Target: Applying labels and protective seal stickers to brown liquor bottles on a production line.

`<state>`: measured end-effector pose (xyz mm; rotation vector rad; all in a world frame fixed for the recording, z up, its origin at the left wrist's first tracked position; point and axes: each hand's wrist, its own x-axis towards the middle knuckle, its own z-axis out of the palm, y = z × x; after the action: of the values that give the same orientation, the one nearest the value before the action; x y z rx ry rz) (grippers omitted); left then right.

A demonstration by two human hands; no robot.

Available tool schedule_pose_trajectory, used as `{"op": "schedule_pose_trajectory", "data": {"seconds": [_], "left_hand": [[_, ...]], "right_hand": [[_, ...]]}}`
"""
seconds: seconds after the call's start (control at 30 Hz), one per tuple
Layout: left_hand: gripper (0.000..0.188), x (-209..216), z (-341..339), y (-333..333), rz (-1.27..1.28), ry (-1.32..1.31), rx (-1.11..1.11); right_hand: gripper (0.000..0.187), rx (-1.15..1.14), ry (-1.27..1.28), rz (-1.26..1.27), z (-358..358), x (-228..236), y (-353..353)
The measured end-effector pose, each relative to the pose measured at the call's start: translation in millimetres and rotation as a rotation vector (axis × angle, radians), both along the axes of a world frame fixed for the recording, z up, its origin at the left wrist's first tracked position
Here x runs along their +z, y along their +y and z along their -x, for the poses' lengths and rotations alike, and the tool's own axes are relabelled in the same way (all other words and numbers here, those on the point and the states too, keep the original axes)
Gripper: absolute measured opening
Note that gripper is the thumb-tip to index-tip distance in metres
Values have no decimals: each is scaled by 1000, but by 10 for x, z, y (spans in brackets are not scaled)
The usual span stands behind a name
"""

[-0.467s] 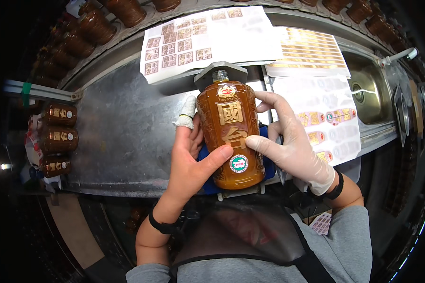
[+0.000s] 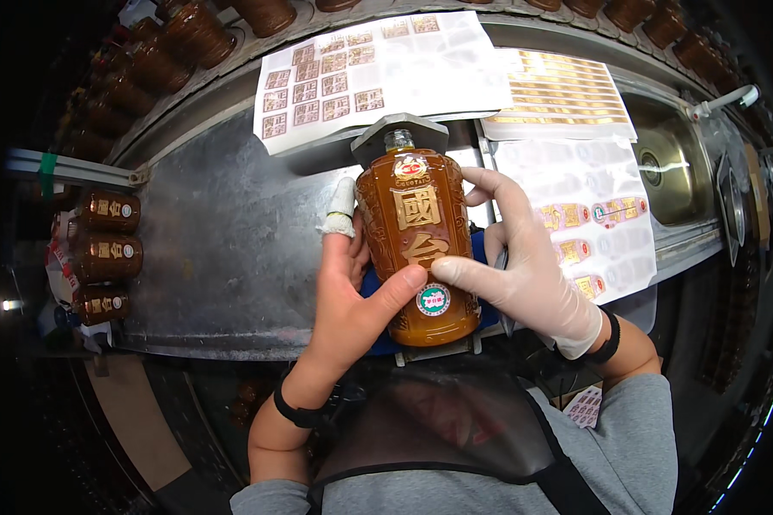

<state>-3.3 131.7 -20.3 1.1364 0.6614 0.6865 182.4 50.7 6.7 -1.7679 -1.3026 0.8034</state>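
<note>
An amber glass bottle (image 2: 421, 322) lies on its back with its neck away from me, resting in a holder with a dark metal head piece (image 2: 365, 142) and blue padding (image 2: 492, 316). Gold raised characters and a round green-and-white sticker (image 2: 432, 299) show on its face. My left hand (image 2: 352, 287), bare except for a white cover on one finger, holds the bottle's left side, thumb on the front. My right hand (image 2: 532, 275), in a pale thin glove, grips the right side; its thumb presses the front just above the sticker, almost meeting the left thumb.
Label sheets lie beyond the bottle (image 2: 447, 69) and to its right (image 2: 614, 172), beside a gold-striped sheet (image 2: 567, 94). A steel sink (image 2: 674, 184) is at far right. Three amber bottles (image 2: 107, 257) stand at left; more bottles (image 2: 197, 39) line a conveyor along the far side.
My right thumb has slid left across the bottle's front toward my left thumb. The bottles on the far conveyor have moved a little to the right.
</note>
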Motion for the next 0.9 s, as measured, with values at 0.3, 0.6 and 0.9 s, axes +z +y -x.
{"op": "schedule_pose_trajectory", "data": {"seconds": [0.3, 0.6, 0.9], "left_hand": [[85, -20, -79, -53, -44, -5, 43], [78, -37, -115, -96, -59, 2, 87], [85, -121, 67, -30, 32, -65, 3]], "right_hand": [[85, -19, 1, -10, 50, -67, -5], [76, -37, -21, -39, 85, -53, 27], [78, -50, 18, -16, 80, -56, 37]]}}
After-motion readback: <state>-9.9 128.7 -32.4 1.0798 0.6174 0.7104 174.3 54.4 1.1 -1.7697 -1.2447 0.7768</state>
